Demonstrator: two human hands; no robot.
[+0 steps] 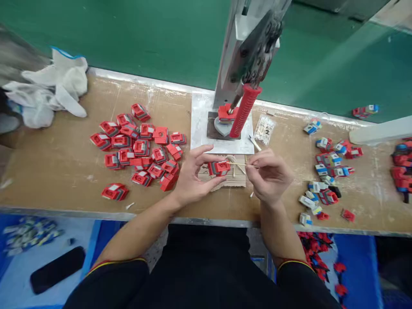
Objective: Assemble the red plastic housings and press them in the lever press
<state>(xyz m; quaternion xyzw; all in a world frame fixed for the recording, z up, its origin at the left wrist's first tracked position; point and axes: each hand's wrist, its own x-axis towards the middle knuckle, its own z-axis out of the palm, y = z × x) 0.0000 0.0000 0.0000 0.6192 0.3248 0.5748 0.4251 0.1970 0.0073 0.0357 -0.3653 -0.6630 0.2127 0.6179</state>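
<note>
Spanning a red block [219, 168], left fingers [213, 184] grip it; right fingers [261, 159] pinch a stick [238, 164]; a press [246, 109] stands just beyond.

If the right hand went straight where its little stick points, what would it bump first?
Probably the red block held in the left hand. The thin stick in the right hand points at it, though exact depth is hard to tell.

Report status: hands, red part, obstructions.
Left hand holding red part. Right hand pinching thin stick, tip at or near the part. Red press handle beyond, apart from both hands; nothing seen blocking.
</note>
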